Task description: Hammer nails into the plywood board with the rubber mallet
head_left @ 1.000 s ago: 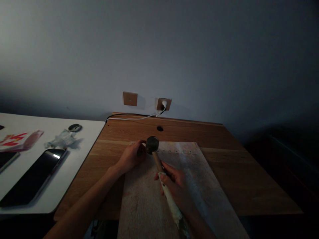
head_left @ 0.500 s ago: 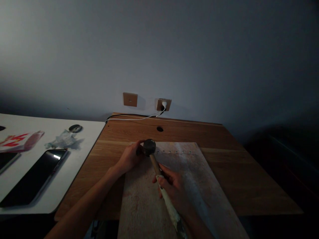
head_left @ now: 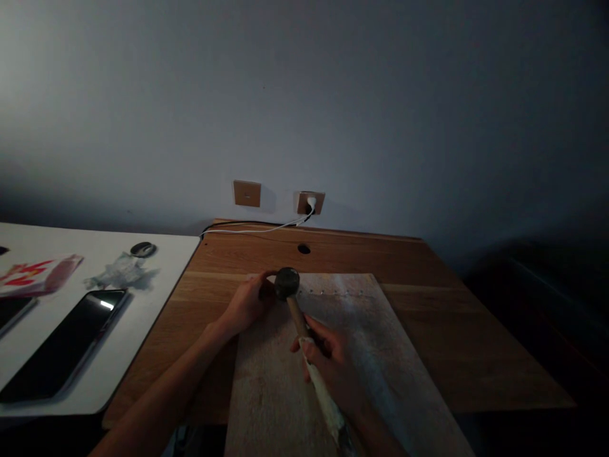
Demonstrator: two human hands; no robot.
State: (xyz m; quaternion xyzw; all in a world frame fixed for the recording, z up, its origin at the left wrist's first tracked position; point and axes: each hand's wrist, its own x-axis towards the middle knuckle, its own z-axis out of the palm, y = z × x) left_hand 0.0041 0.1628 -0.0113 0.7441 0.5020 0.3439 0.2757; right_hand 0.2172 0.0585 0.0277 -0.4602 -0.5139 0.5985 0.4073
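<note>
My right hand [head_left: 328, 358] is wrapped round the handle of a hammer [head_left: 288, 284], whose dark, round head points away from me. Pale, worn wrapping covers the lower handle. Beside the hammer head, at the far left corner of a wooden board [head_left: 266, 381], my left hand [head_left: 247, 301] has its fingers curled together. The hammer head hides its fingertips and whatever they may hold. A row of small shiny nails [head_left: 335, 292] runs across the far part of the board, to the right of the hammer head.
The board lies on a brown wooden desk [head_left: 476, 355] and overhangs its near edge. On a white table [head_left: 157, 298] at left are a phone [head_left: 64, 346], crumpled plastic [head_left: 121, 271], a roll of tape [head_left: 143, 249] and a red-and-white packet [head_left: 42, 276]. Cables [head_left: 252, 230] run to a wall socket [head_left: 311, 202].
The whole view has shifted slightly. The hammer head sits a touch further right against my left fingers; both hands keep their hold and place.
</note>
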